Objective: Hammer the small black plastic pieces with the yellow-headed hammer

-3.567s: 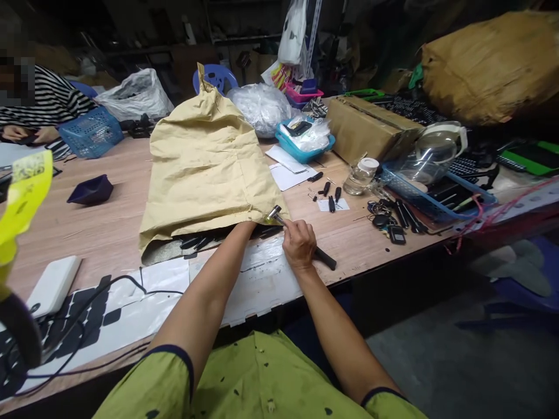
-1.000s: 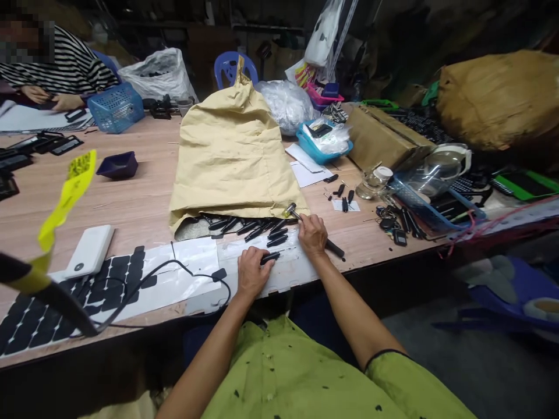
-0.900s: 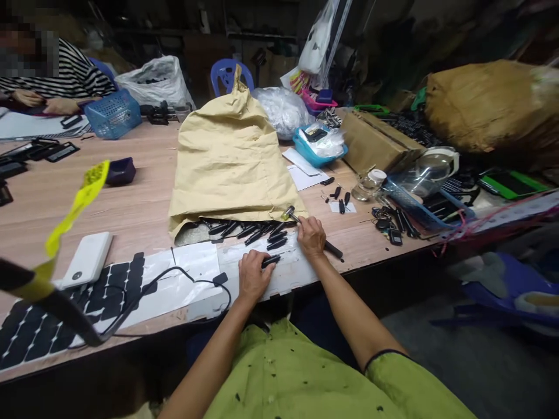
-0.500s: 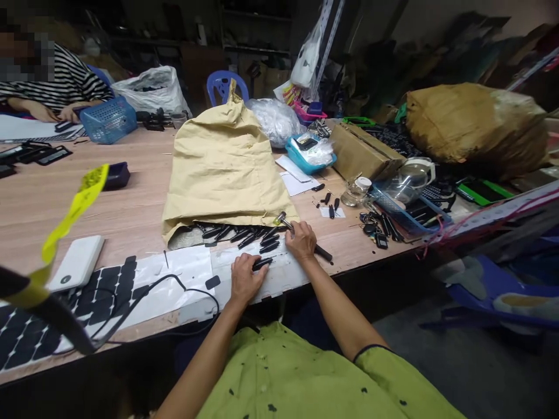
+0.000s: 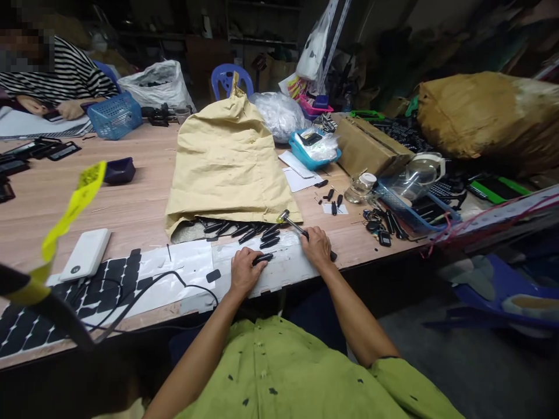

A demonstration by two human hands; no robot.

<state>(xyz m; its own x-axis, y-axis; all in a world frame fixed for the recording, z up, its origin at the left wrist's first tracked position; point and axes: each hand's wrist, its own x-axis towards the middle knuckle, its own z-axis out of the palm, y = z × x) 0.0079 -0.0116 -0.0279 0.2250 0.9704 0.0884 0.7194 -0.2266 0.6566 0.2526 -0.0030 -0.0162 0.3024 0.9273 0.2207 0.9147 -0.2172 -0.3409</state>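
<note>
My left hand [image 5: 245,272] is closed, its thumb and fingers on a slim black plastic piece [image 5: 264,257] that lies on the pale work board [image 5: 279,269]. To its right, my right hand [image 5: 317,248] has its fingers curled round the dark handle of a small hammer [image 5: 294,224]. The hammer head points away from me, at the edge of the beige cloth sack [image 5: 229,169]; the handle's end shows past my hand. Several similar black pieces [image 5: 269,240] lie just beyond my hands, and more spill from the sack's mouth.
At left are a white power bank [image 5: 86,254], a black cable [image 5: 168,273] and dark solar cells [image 5: 116,285]. A clear jar [image 5: 360,187] and blue basket [image 5: 419,212] stand at right. Across the table sits a person in a striped top [image 5: 74,67].
My right hand has shifted right along the hammer, farther from its head. My left hand stays on the black piece. The whole view has shifted slightly.
</note>
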